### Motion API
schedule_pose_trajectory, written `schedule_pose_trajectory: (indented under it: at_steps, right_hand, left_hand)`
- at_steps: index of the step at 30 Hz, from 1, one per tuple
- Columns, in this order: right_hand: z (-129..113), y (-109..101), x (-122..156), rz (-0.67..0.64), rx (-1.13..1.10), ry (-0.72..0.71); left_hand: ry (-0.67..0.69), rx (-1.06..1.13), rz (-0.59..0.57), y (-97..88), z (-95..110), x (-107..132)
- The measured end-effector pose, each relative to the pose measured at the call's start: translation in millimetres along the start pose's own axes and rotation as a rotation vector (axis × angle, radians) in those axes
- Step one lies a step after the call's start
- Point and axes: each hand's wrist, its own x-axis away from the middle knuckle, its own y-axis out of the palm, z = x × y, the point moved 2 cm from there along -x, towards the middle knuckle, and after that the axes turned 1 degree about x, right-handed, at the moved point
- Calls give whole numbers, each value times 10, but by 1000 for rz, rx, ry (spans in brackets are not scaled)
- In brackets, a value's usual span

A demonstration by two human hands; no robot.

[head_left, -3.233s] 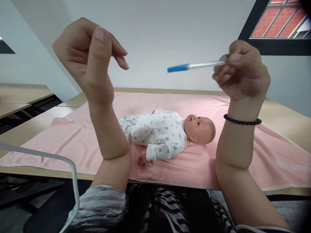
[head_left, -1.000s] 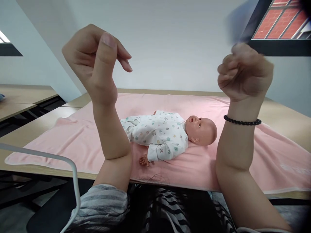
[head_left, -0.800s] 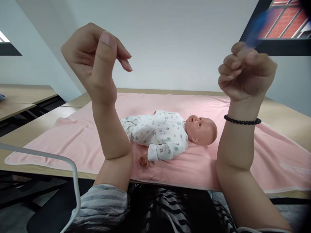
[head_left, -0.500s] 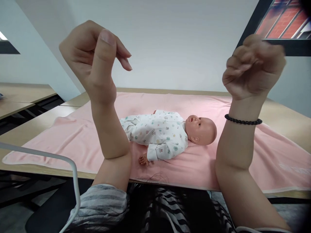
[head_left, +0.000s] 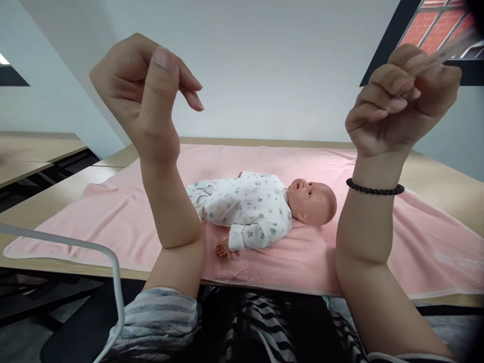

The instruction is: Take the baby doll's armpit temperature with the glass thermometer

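Observation:
A baby doll (head_left: pixel 249 201) in a white printed outfit lies on its back on a pink blanket (head_left: pixel 124 222), its head to the right. Both my hands are raised above it, touching neither doll nor blanket. My left hand (head_left: pixel 147 96), on the left, is closed with bent fingers and the thumb against them; whatever it holds, if anything, is hidden. On the right, my right hand (head_left: pixel 401 101) is closed around a thin, translucent stick (head_left: pixel 449 50) that points up and right. The stick is blurred, and its exact kind does not show.
The blanket covers most of a wooden table (head_left: pixel 446 176) against a white wall. A pale curved bar (head_left: pixel 115 272) rises at lower left beside a dark seat (head_left: pixel 83 322). More tables (head_left: pixel 38 146) stand at far left. A barred window (head_left: pixel 431 30) is at upper right.
My right hand has turned and shifted slightly right, and the stick in it now shows more plainly. My left hand has barely moved. The doll lies as before.

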Motion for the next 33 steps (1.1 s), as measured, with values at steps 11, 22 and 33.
schedule_pose_trajectory:
  at_steps: [11, 22, 33]
  right_hand:
    - [36, -43, -43, 71, 133, -51]
    - [116, 45, -78, 19, -31, 64]
    - [-94, 123, 90, 67, 321, -49]
  left_hand:
    - [5, 51, 1, 0, -25, -7]
    - [-24, -17, -1, 7, 25, -1]
    - [3, 14, -16, 25, -9, 6]
